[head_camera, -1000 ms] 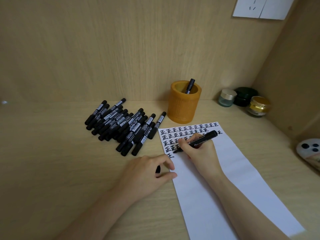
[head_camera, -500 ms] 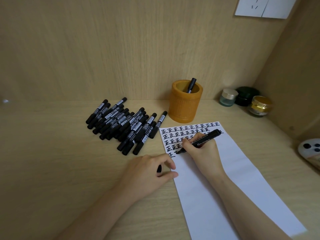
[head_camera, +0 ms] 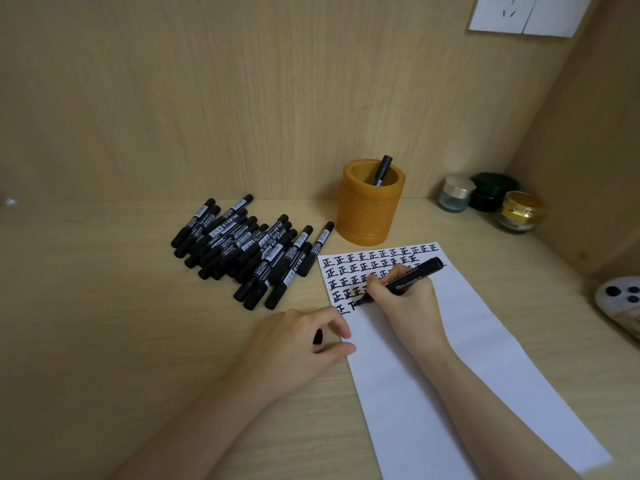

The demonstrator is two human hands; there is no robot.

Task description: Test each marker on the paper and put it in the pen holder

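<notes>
My right hand [head_camera: 407,299] grips a black marker [head_camera: 412,278] like a pen, its tip touching the white paper [head_camera: 467,358] beside the last written character in the fifth row. Rows of black characters fill the paper's top. My left hand [head_camera: 298,344] rests at the paper's left edge, fingers curled around a small black marker cap [head_camera: 317,337]. A pile of several black markers [head_camera: 249,247] lies left of the paper. The orange pen holder [head_camera: 372,202] stands behind the paper with one marker [head_camera: 382,169] in it.
Three small jars [head_camera: 491,199] stand at the back right by the side wall. A white object with dark dots [head_camera: 620,299] lies at the right edge. Wooden walls close in behind and to the right. A wall socket [head_camera: 526,12] is at the top right.
My right hand has shifted slightly right and down while writing, and a new partial character has appeared in the fifth row. My left hand has stayed put.
</notes>
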